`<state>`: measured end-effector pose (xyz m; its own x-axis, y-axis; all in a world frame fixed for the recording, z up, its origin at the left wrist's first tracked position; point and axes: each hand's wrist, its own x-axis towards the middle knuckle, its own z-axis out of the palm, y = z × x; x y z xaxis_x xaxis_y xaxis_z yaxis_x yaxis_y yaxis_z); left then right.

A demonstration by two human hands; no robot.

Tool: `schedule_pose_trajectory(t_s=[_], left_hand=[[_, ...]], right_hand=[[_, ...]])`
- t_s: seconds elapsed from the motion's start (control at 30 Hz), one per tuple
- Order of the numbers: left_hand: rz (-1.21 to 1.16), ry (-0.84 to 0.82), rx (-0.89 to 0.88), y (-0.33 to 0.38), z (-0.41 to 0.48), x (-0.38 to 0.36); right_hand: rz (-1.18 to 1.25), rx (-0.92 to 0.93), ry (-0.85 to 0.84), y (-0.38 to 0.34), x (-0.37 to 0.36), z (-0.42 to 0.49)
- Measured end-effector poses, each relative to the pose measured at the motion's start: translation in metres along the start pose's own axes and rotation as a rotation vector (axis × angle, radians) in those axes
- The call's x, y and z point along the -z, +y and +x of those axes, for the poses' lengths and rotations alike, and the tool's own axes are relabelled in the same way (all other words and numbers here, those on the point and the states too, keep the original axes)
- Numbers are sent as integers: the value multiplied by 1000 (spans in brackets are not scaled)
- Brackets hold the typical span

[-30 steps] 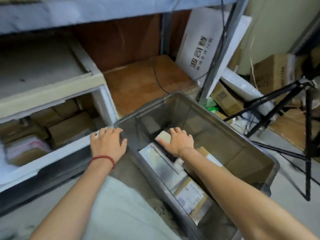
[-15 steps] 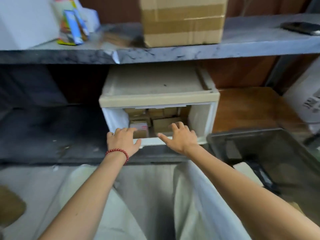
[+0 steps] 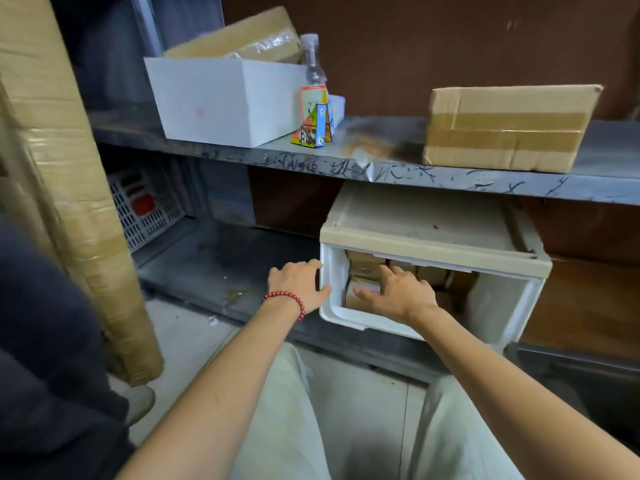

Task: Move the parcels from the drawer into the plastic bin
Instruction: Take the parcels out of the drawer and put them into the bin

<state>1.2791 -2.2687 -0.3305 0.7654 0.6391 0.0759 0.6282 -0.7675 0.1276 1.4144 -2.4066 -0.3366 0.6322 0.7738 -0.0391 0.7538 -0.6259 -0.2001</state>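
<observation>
A white plastic drawer stands pulled out of its beige unit on the lower shelf, with several small brown cardboard parcels inside. My left hand, with a red bead bracelet on the wrist, rests on the drawer's left corner with fingers spread. My right hand reaches into the drawer, its fingers lying over a small parcel with a white label. A dark corner of the plastic bin shows at the lower right.
The shelf above carries a white box, a colourful carton, a bottle and a taped cardboard box. A tall wrapped cardboard column and a white crate stand on the left. Another person's dark clothing fills the lower left.
My right hand left the bin, came over the drawer front and now reaches inside onto a parcel. The view swung left from the bin to the shelves. My left hand stayed on the drawer.
</observation>
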Motion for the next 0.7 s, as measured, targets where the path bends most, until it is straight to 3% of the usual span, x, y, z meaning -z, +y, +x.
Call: schedule_pose_trajectory(t_s=[0.33,0.7], left_hand=[[3,-82,-89,29,25,-66],[-148,-234,-117,44,100,-146]], right_hand=[[32,-128,-39,47,-43,10],[120,-181,-94,91,-108,86]])
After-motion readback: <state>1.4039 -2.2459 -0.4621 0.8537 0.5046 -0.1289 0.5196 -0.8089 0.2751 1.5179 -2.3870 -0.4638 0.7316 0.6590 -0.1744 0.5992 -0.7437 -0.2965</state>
